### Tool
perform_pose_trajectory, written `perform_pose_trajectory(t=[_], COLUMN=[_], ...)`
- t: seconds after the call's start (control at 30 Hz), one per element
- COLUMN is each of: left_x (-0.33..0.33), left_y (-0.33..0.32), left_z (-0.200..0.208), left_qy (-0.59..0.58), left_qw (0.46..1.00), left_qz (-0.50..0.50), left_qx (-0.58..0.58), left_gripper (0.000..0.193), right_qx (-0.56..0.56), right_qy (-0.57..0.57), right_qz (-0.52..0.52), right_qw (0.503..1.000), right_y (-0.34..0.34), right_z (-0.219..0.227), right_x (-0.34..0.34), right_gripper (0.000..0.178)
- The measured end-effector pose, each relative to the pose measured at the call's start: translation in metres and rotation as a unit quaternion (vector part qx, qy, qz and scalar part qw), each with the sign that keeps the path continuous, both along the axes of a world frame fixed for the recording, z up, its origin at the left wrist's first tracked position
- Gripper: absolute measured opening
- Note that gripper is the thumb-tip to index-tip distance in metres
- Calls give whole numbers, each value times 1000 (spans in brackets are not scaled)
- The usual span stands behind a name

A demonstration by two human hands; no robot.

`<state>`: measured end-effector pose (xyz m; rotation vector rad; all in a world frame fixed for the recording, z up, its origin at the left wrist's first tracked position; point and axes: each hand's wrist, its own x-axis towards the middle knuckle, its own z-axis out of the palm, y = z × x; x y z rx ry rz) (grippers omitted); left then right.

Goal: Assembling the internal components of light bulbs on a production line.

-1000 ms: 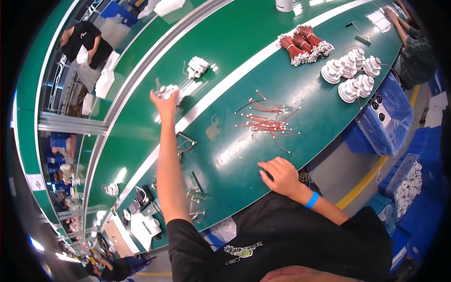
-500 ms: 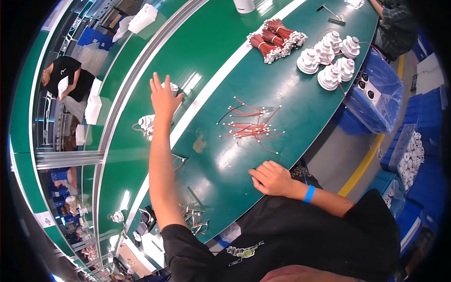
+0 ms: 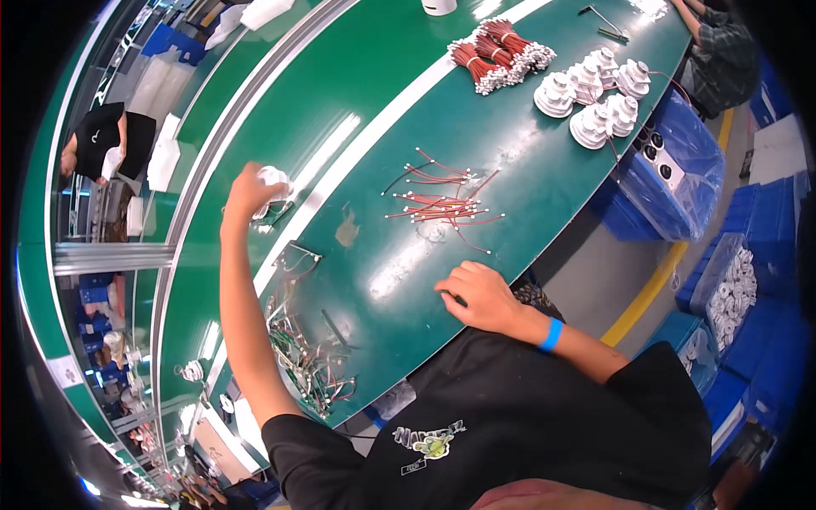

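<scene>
My left hand point(image 3: 246, 192) is stretched out over the green conveyor belt, its fingers closed around a white round plastic housing point(image 3: 274, 180). Part of that housing is hidden by the fingers. Close to the table's near edge rests my right hand point(image 3: 480, 296), its fingers loosely curled with nothing visible in them. Between the hands and the far bundles, loose red wires point(image 3: 438, 206) with white connectors lie on the green table point(image 3: 382, 161). To the left of my right hand is a tangle of wires and thin boards point(image 3: 310, 365).
Tied red wire bundles point(image 3: 501, 55) and several white tiered housings point(image 3: 586, 98) stand farther along the table. A screwdriver-like tool point(image 3: 608, 30) lies at the far end. Blue lined bins point(image 3: 671, 183) stand right of the table. One co-worker point(image 3: 106, 140) is across the belt, another point(image 3: 722, 59) at upper right.
My left hand went from open above the belt to closed around a white housing, moving left and nearer. My right hand stays curled at the edge. The view has shifted slightly.
</scene>
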<state>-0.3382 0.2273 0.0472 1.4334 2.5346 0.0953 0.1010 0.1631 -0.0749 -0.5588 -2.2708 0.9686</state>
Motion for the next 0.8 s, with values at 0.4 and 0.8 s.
perform_pose_trajectory(t=[0.4, 0.8], left_x=[238, 272], left_y=[-224, -215], left_z=[-81, -97], left_qy=[-468, -225], left_qw=[725, 934], left_qz=[230, 34], left_qx=[450, 276], left_gripper=[91, 81], right_qx=[255, -507], right_qy=[-130, 30], right_qz=[51, 177], right_qw=[957, 843], right_y=[158, 55], right_z=[11, 80], right_x=[-120, -51], right_gripper=[10, 13])
